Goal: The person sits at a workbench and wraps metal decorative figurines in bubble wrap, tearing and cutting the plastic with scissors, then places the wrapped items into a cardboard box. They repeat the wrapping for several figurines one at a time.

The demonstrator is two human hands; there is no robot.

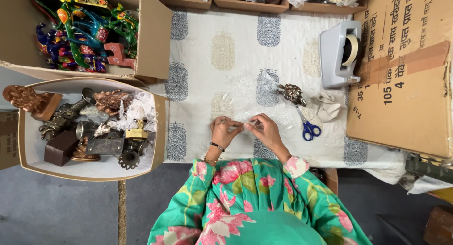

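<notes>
**Bubble wrap pinched at the near edge of the bench**

A sheet of clear bubble wrap (250, 101) is spread on the white block-printed cloth (198, 51) that covers the bench. Its near edge is gripped by both hands: the left hand (225, 131) is closed on it with fingers curled, and the right hand (265, 130) is pinched shut on the same edge, the fingertips of the two hands almost touching.

At the far right corner of the wrap a small dark metal figurine (292, 93) is seen, just beside a pair of blue-handled scissors (306, 125) and a crumpled scrap of cream cloth (328, 106). Further back on the right a grey tape dispenser (337, 54) is placed against a large brown cardboard carton (406, 80).

To the left, an open white-lined box (33, 162) is filled with bronze and brass ornaments, and behind it a cardboard box (153, 42) is packed with brightly painted figures (85, 37).
</notes>
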